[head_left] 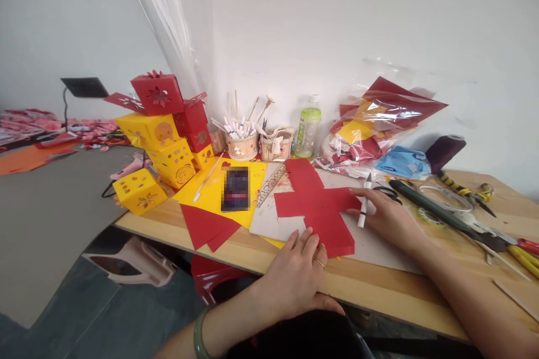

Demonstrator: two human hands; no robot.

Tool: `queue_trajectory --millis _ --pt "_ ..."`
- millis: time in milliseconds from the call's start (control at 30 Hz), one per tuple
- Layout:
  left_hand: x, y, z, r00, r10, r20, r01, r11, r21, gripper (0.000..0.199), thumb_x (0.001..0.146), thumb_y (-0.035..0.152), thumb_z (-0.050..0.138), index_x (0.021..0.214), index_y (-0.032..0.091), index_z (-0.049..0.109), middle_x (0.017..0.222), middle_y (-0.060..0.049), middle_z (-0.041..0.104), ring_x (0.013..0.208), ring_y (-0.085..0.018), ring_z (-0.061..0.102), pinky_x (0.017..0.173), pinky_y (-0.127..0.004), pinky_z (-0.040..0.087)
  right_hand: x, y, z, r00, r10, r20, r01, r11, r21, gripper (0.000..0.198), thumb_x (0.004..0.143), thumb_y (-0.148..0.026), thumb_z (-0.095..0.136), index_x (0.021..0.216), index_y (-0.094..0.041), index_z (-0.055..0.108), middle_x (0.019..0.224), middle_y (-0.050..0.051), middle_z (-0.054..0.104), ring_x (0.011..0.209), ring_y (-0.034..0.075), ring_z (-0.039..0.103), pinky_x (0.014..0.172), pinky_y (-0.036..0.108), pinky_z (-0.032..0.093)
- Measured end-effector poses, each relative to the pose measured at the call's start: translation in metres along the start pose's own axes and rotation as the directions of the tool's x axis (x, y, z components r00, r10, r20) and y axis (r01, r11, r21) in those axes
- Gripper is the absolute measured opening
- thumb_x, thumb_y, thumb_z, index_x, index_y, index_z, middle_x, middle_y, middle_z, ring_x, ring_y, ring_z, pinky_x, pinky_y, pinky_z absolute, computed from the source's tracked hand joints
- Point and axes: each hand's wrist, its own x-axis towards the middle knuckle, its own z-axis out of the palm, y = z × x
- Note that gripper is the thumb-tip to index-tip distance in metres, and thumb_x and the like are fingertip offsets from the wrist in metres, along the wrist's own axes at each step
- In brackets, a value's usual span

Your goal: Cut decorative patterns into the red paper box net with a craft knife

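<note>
A red cross-shaped paper cutout (314, 202) lies flat on a pale cutting board (269, 222) in front of me. My left hand (301, 266) rests on the cutout's near arm with its fingers stretched out flat, and the thumb is at the table edge. On the other side, my right hand (389, 216) holds a white marker pen (362, 212) between its fingers, the black end pointing up. Fingertips of that hand touch the right arm of the cutout. A metal ruler-like stencil strip (272, 184) lies left of the cutout.
Yellow boxes (172, 161) and red boxes (158, 95) are stacked at left. A phone (236, 189) lies on yellow paper (206, 185). Behind stand a basket of markers (242, 146), a bottle (308, 126) and bagged paper scraps (366, 123). Scissors (387, 194) and several tools lie right.
</note>
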Motion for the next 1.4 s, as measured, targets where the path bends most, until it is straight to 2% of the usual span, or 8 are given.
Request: queue_trajectory --millis 167,433,600,733,833,1067,1200,1400 --pt "0.001 0.005 -0.009 0.997 0.027 0.065 -0.032 0.997 0.077 0.091 0.075 0.076 0.044 0.136 0.008 0.036 0.128 -0.021 0.050 0.128 -0.034 0.039 0.104 -0.048 0.031 -0.001 0.004 0.002 0.997 0.066 0.042 -0.069 0.995 0.075 0.028 0.078 -0.042 0.062 0.100 -0.024 0.061 0.099 0.011 0.069 0.085 0.030 0.065 0.073 0.040 0.049" --pt "0.008 0.010 -0.013 0.995 -0.018 0.101 0.009 0.996 0.089 0.086 0.072 0.067 0.062 0.133 0.010 0.041 0.125 -0.023 0.051 0.125 -0.036 0.043 0.101 -0.049 0.037 0.004 -0.011 -0.011 0.972 0.233 0.040 -0.232 0.910 0.344 0.029 0.079 -0.050 0.058 0.093 -0.026 0.064 0.091 0.007 0.071 0.084 0.029 0.066 0.075 0.042 0.049" --pt "0.011 0.021 -0.001 0.994 -0.067 0.085 0.058 0.993 0.101 0.091 0.063 0.068 0.068 0.131 0.012 0.045 0.124 -0.023 0.053 0.123 -0.040 0.044 0.097 -0.054 0.039 0.009 -0.025 -0.028 0.927 0.375 -0.009 -0.295 0.744 0.600 0.048 0.089 -0.061 0.033 0.102 -0.023 0.060 0.079 0.006 0.067 0.075 0.022 0.065 0.070 0.038 0.053" --pt "0.014 0.032 0.008 0.992 -0.128 0.020 0.125 0.985 0.117 0.092 0.059 0.069 0.071 0.127 0.012 0.050 0.123 -0.024 0.054 0.121 -0.043 0.045 0.095 -0.056 0.041 0.011 -0.037 -0.039 0.902 0.421 0.094 -0.361 0.616 0.700 0.032 0.079 -0.052 0.061 0.069 -0.021 0.062 0.058 -0.001 0.056 0.058 0.014 0.053 0.060 0.028 0.048" --pt "0.016 0.037 0.011 0.987 -0.162 -0.006 0.162 0.982 0.101 0.091 0.056 0.069 0.073 0.123 0.011 0.054 0.121 -0.025 0.055 0.118 -0.044 0.047 0.093 -0.057 0.043 0.005 -0.054 -0.037 0.881 0.404 0.245 -0.437 0.498 0.749 0.037 0.078 -0.048 0.065 0.056 -0.020 0.057 0.044 -0.005 0.039 0.045 0.010 0.038 0.050 0.024 0.041" --pt "0.016 0.035 0.012 0.985 -0.170 -0.031 0.172 0.984 0.045 0.089 0.055 0.069 0.074 0.120 0.011 0.056 0.121 -0.025 0.056 0.117 -0.043 0.049 0.090 -0.055 0.046 -0.016 -0.091 -0.020 0.809 0.338 0.481 -0.557 0.177 0.811 0.031 0.074 -0.052 0.066 0.075 -0.021 0.065 0.060 -0.003 0.046 0.055 0.013 0.047 0.074 0.038 0.052" --pt "0.014 0.034 0.014 0.976 -0.184 -0.116 0.188 0.982 0.031 0.089 0.051 0.067 0.077 0.117 0.011 0.057 0.117 -0.025 0.058 0.115 -0.042 0.051 0.089 -0.053 0.048 -0.022 -0.090 -0.018 0.794 0.351 0.497 -0.559 0.097 0.824 0.029 0.074 -0.049 0.067 0.069 -0.021 0.062 0.061 -0.002 0.045 0.060 0.014 0.047 0.076 0.036 0.051" --pt "0.010 0.033 0.015 0.973 -0.175 -0.149 0.179 0.984 0.013 0.092 0.051 0.068 0.076 0.120 0.011 0.055 0.118 -0.026 0.057 0.117 -0.040 0.051 0.090 -0.052 0.048 -0.023 -0.086 -0.014 0.785 0.440 0.436 -0.514 0.071 0.855 0.028 0.077 -0.045 0.065 0.065 -0.021 0.058 0.053 -0.005 0.039 0.053 0.012 0.043 0.072 0.036 0.050"
